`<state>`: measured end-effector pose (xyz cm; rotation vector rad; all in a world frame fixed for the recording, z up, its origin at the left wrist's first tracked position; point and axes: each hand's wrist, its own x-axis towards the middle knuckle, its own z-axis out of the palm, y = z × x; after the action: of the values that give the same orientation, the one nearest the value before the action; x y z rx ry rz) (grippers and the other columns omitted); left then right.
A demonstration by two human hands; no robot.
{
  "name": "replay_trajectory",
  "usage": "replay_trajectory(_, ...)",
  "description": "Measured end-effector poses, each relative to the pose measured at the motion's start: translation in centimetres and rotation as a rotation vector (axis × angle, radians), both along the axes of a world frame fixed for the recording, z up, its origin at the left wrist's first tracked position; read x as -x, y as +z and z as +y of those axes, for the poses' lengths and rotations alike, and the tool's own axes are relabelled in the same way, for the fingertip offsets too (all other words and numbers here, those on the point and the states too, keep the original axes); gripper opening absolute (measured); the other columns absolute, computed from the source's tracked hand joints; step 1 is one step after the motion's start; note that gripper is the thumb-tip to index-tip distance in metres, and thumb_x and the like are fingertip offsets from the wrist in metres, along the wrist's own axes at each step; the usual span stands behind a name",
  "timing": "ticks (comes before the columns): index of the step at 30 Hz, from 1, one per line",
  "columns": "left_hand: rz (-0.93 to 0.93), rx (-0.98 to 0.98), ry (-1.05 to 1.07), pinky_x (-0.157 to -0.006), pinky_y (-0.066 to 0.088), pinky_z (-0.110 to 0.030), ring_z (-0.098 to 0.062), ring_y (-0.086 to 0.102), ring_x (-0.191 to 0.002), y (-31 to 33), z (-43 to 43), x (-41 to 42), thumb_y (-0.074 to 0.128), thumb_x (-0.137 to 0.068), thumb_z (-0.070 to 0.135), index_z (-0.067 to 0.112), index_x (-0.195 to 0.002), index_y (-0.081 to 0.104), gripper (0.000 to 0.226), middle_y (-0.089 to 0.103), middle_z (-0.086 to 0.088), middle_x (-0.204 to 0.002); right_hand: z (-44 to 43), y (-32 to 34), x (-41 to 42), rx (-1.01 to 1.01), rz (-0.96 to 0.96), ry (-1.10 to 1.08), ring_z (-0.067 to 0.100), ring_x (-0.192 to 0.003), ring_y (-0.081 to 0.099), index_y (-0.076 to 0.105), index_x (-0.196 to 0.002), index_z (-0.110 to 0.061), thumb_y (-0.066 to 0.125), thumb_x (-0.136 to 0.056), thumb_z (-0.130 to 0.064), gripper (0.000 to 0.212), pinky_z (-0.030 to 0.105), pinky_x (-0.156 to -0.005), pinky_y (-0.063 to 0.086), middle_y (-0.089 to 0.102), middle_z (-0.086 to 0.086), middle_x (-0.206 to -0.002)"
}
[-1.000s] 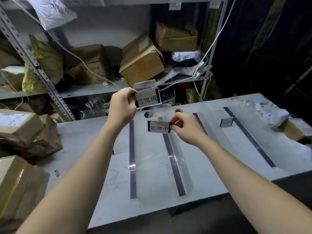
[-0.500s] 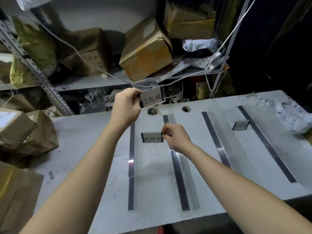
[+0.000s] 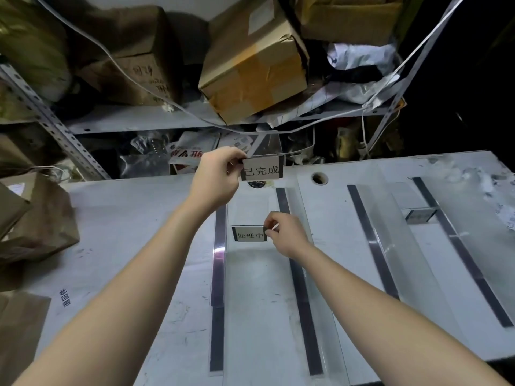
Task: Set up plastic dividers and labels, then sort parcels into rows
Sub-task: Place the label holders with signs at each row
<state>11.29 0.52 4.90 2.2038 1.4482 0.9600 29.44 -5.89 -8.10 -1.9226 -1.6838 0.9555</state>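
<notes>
My left hand [image 3: 216, 176] pinches the left edge of a clear label stand with a printed card [image 3: 262, 170], held up above the far edge of the white table [image 3: 133, 224]. Lower down, my right hand [image 3: 287, 235] pinches the right end of a second label card [image 3: 249, 234], which sits low over the table between two dividers. Several clear plastic dividers with dark base strips run front to back: one at the left [image 3: 218, 260], one under my right hand [image 3: 302, 296], two more to the right [image 3: 373, 243]. A third label stand [image 3: 420, 215] stands between the right dividers.
Brown cardboard parcels [image 3: 36, 227] are piled at the table's left end. A metal shelf behind holds more boxes [image 3: 253, 68] and bags, with white straps hanging across. A round hole [image 3: 319, 178] is in the table near its far edge. White wrapping [image 3: 498, 196] lies at the far right.
My right hand has brought its label card down from mid-air to just over the table between the two left dividers. My left hand keeps its label raised. The camera has tilted down.
</notes>
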Motion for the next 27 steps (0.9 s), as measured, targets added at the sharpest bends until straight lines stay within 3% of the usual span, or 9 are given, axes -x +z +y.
replay_trajectory(6, 0.016, 0.052, -0.009, -0.085, 0.057, -0.026, -0.019, 0.067, -0.095, -1.2, 0.8, 0.4, 0.062, -0.095, -0.003, 0.005, -0.111, 0.074, 0.022, 0.074, -0.008, -0.107, 1.2, -1.9, 0.4, 0.032, -0.018, 0.015, 0.016, -0.076, 0.064, 0.062, -0.079, -0.025, 0.067, -0.088, -0.002, 0.026, 0.026, -0.065, 0.047, 0.067, -0.006, -0.084)
replay_trajectory(12, -0.003, 0.144, -0.044, -0.084, 0.059, -0.037, -0.021, 0.071, -0.085, -2.0, 1.2, -0.3, 0.063, -0.092, -0.007, 0.005, -0.107, 0.075, 0.023, 0.075, -0.007, -0.096, 1.2, -3.0, -0.1, 0.058, -0.028, 0.010, 0.022, -0.080, 0.065, 0.064, -0.076, -0.022, 0.066, -0.084, 0.002, 0.025, 0.029, -0.067, 0.049, 0.070, -0.001, -0.085)
replay_trajectory(17, -0.018, 0.183, -0.072, -0.084, 0.060, -0.035, -0.017, 0.073, -0.085, -2.0, 1.2, -1.4, 0.064, -0.094, -0.006, 0.006, -0.109, 0.075, 0.022, 0.075, -0.006, -0.097, 1.2, -3.4, -0.3, 0.087, -0.036, -0.004, 0.024, -0.085, 0.065, 0.067, -0.079, -0.018, 0.066, -0.085, 0.004, 0.023, 0.031, -0.069, 0.052, 0.071, 0.005, -0.090)
replay_trajectory(20, 0.001, 0.193, -0.082, -0.085, 0.061, -0.033, -0.014, 0.073, -0.086, -1.9, 1.2, -2.1, 0.063, -0.095, -0.005, 0.006, -0.111, 0.074, 0.023, 0.076, -0.006, -0.099, 1.1, -3.0, -0.6, 0.118, -0.049, 0.028, 0.025, -0.090, 0.065, 0.073, -0.094, -0.010, 0.067, -0.086, 0.002, 0.016, 0.029, -0.073, 0.052, 0.072, 0.008, -0.098)
replay_trajectory(24, 0.025, 0.187, -0.086, -0.085, 0.061, -0.034, -0.015, 0.073, -0.088, -1.5, 1.1, -3.2, 0.062, -0.096, -0.004, 0.007, -0.113, 0.074, 0.024, 0.076, -0.006, -0.102, 0.3, -0.9, -1.1, 0.176, -0.026, 0.083, 0.024, -0.113, 0.063, 0.063, -0.130, -0.011, 0.073, -0.088, -0.013, 0.043, 0.029, -0.093, 0.051, 0.064, 0.007, -0.128)
replay_trajectory(27, 0.053, 0.168, -0.096, -0.084, 0.061, -0.038, -0.019, 0.072, -0.088, -1.1, 1.1, -4.1, 0.062, -0.095, -0.003, 0.009, -0.112, 0.074, 0.023, 0.075, -0.006, -0.102, -0.6, 2.6, -2.7, 0.081, -0.008, 0.116, 0.020, -0.122, 0.060, 0.059, -0.136, -0.016, 0.073, -0.090, -0.022, 0.049, 0.030, -0.099, 0.049, 0.062, 0.002, -0.136)
